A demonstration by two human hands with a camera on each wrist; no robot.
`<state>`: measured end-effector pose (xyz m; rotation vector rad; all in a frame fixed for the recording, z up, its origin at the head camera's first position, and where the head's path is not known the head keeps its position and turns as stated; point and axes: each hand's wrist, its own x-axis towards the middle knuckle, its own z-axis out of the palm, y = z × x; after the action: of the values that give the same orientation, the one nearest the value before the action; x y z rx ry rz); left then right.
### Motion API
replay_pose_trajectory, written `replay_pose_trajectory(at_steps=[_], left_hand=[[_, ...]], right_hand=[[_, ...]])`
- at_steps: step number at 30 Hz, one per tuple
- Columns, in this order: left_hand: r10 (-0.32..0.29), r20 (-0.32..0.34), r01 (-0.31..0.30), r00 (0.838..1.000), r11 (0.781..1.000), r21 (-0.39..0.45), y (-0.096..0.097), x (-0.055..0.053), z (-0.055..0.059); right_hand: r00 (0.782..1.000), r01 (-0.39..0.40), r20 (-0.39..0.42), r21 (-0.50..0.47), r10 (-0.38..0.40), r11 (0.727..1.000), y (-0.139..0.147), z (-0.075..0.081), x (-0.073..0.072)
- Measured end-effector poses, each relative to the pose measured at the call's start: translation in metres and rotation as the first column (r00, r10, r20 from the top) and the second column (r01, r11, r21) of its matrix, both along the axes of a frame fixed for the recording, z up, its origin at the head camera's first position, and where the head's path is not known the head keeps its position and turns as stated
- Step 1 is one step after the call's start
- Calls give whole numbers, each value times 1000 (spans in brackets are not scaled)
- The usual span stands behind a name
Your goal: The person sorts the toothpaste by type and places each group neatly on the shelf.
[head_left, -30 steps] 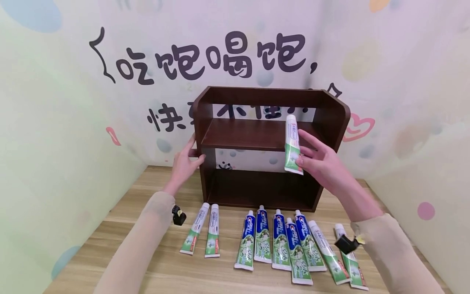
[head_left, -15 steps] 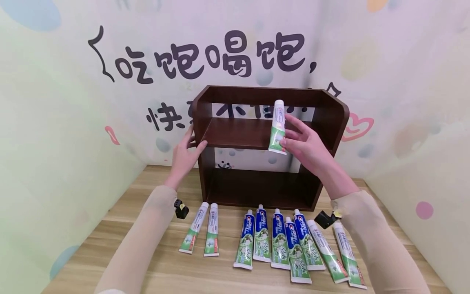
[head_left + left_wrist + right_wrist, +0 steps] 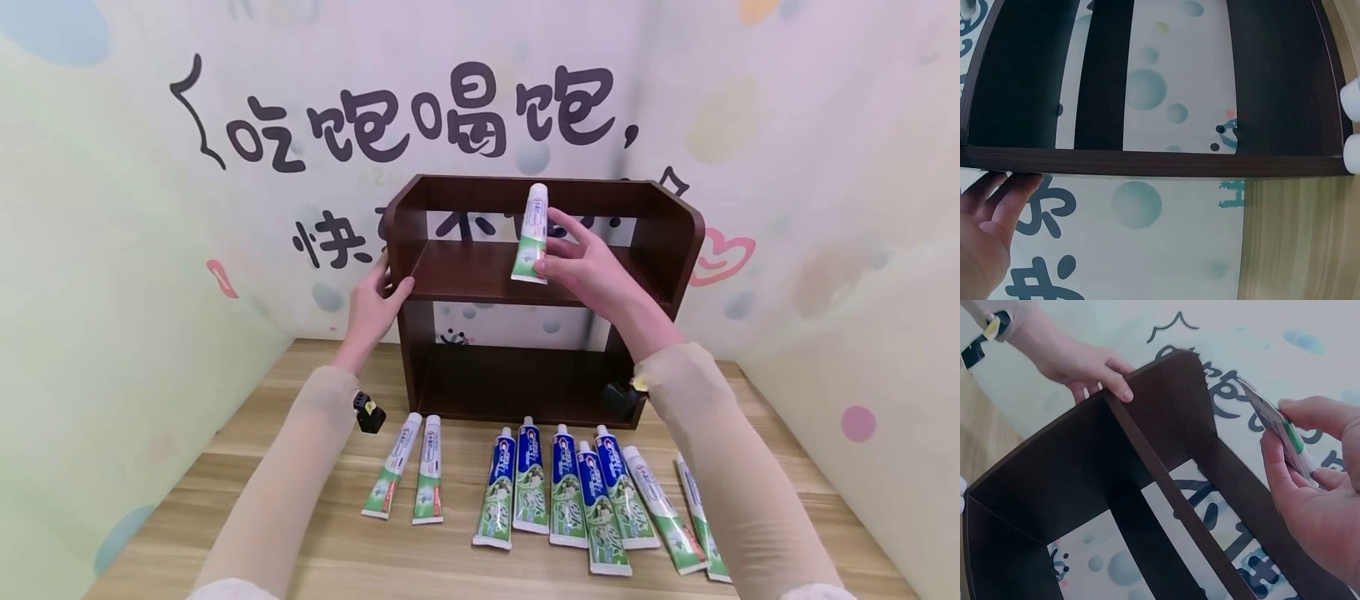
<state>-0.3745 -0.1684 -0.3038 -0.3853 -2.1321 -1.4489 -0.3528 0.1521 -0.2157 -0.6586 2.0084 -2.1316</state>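
Note:
Upright in my right hand (image 3: 592,267) is a white and green toothpaste tube (image 3: 534,229), cap up, pinched between thumb and fingers. It is in front of the upper level of a dark brown two-tier shelf (image 3: 465,279), and the right wrist view shows the tube (image 3: 1286,434) edge-on. My left hand (image 3: 372,308) holds the shelf's left side panel, with the thumb on its front edge and the fingers along its outer face. In the left wrist view, fingers (image 3: 1019,190) touch that outer side. Both shelf levels show bare boards.
Several blue and green toothpaste tubes (image 3: 531,483) lie before the shelf on the wooden table (image 3: 315,533). Two white and green tubes (image 3: 429,471) lie left of them. Another white-green tube (image 3: 667,512) lies right, beside one partly hidden by my sleeve. A printed wall (image 3: 315,50) stands behind.
My right hand has carried the toothpaste tube left and upward, from the shelf's right side to before its upper level. My left hand has slid slightly up the side panel.

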Motion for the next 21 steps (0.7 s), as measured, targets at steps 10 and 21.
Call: replay_pose_trajectory(at_steps=[10, 21], left_hand=[[-13, 23, 13, 1000, 1000, 14, 0, -7, -4], [-20, 35, 19, 999, 1000, 15, -4, -7, -4]], right_hand=[[1000, 19, 15, -11, -19, 1000, -42, -4, -32], [997, 61, -51, 101, -56, 993, -73, -12, -51]])
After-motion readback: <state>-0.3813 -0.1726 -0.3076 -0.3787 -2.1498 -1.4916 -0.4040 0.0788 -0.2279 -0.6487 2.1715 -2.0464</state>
